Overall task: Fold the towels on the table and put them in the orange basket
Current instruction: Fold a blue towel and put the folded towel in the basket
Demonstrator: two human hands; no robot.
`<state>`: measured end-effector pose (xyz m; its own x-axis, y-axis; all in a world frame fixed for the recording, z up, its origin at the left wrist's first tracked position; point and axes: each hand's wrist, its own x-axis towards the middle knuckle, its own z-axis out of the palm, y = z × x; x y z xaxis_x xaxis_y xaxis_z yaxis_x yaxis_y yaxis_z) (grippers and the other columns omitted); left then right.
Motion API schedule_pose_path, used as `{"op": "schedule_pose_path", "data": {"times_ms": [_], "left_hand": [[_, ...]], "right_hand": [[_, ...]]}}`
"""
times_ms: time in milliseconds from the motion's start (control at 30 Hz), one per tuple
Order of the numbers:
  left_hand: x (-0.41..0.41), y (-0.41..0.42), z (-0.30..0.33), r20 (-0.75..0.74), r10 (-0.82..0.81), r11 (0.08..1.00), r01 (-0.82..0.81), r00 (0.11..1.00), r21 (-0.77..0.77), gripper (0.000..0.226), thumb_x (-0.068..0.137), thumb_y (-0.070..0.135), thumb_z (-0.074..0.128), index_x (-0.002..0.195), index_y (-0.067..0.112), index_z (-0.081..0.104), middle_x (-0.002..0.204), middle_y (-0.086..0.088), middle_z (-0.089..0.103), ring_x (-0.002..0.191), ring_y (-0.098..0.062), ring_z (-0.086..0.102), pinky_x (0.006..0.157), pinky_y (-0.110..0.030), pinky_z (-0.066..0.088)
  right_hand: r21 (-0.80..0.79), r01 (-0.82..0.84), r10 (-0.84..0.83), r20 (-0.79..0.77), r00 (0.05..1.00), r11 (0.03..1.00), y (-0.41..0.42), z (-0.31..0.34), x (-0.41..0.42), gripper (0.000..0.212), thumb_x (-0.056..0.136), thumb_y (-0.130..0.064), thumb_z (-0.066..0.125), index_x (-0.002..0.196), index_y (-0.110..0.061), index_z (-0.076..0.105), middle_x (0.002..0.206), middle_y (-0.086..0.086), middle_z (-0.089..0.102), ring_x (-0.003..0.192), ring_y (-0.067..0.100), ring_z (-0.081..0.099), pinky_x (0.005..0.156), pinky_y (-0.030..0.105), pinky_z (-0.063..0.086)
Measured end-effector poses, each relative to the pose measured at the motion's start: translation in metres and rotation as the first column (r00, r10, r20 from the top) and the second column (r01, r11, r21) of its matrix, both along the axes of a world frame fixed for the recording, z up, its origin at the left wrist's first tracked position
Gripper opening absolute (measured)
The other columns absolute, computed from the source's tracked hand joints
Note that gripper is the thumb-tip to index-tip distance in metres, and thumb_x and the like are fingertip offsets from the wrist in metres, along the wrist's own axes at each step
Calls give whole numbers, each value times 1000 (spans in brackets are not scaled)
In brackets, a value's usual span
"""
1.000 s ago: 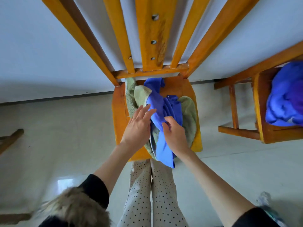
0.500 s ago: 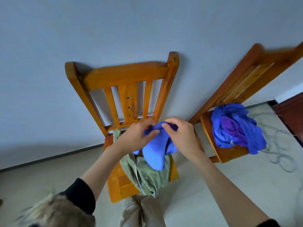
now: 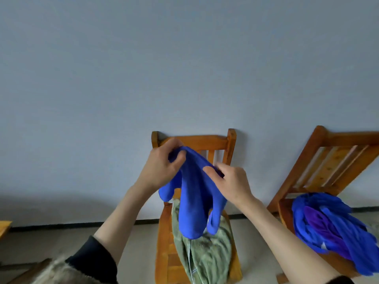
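Note:
A blue towel [image 3: 192, 203] hangs bunched in the air in front of an orange wooden chair [image 3: 164, 249]. My left hand [image 3: 162, 167] pinches its upper left edge. My right hand [image 3: 231, 181] grips the upper edge a little lower and to the right. A green towel [image 3: 205, 255] lies crumpled on the chair seat below the blue one. No orange basket is in view.
A second wooden chair [image 3: 320, 171] stands at the right with a heap of blue and purple towels [image 3: 332, 228] on its seat. A plain grey wall fills the upper half. Pale floor runs below a dark skirting line. A wooden corner [image 3: 4, 226] shows at the far left.
Both hands have lifted the blue towel off the chair seat and raised it to the chair's backrest height. The hands have spread apart along its edge. My view has tilted upward.

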<state>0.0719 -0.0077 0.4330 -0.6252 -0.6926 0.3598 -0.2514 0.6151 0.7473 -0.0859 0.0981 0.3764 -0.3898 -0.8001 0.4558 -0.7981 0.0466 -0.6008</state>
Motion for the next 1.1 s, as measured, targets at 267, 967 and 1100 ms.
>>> {"op": "schedule_pose_path", "data": {"times_ms": [267,967,1100], "left_hand": [[85,44,49,-169,389,920,-392,905,20,15,90,7,47,77,15,50,64,0,50,56,-7,40,52,-12,35],[465,143,41,178,844,518,-855,506,-21,17,88,26,61,72,29,55,69,9,56,64,-5,49,54,-10,36],[525,160,40,161,889,437,-899,428,-24,14,89,26,60,76,29,56,64,5,52,59,-5,45,51,-11,35]], "right_hand": [[212,-170,127,202,971,962,17,-15,24,19,91,-31,56,82,-14,53,70,-3,54,66,16,53,57,22,39],[110,-481,444,251,860,870,-62,42,340,36,88,-34,60,63,-16,43,55,-3,45,53,16,40,48,28,30],[74,-525,506,180,843,848,-73,52,415,52,87,-37,61,55,-16,27,48,-4,30,48,16,25,47,28,20]]}}
